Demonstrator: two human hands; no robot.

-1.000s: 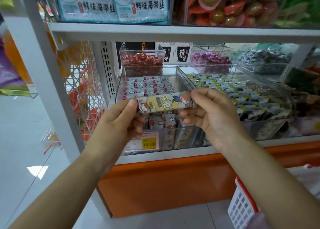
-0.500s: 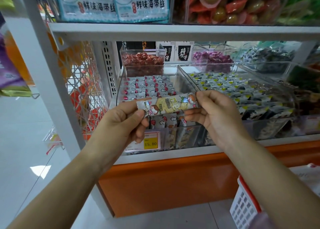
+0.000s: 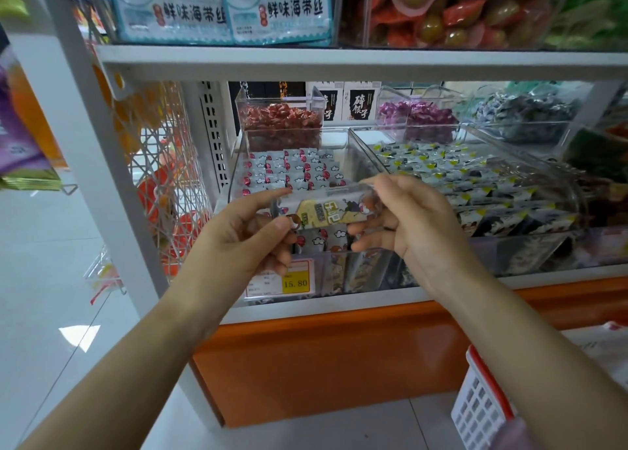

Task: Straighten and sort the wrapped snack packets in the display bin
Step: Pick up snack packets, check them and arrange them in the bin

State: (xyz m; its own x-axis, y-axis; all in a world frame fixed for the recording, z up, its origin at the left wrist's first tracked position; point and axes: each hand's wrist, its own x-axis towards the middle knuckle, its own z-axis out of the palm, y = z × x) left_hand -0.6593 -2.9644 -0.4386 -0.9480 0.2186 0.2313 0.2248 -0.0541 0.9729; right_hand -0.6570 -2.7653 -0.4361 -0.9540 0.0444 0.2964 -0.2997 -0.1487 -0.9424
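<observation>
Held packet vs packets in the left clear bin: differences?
Held packet shows a yellow panel; bin packets are grey with red spots and white clouds. Held packet is pinched at both ends by left hand and right hand; bin packets lie in rows. Both: sealed wrappers.

At centre, the snack packet (image 3: 326, 211) spans left hand (image 3: 244, 235) and right hand (image 3: 414, 225), before the display bin (image 3: 236, 177); basket (image 3: 475, 405) lower right.
</observation>
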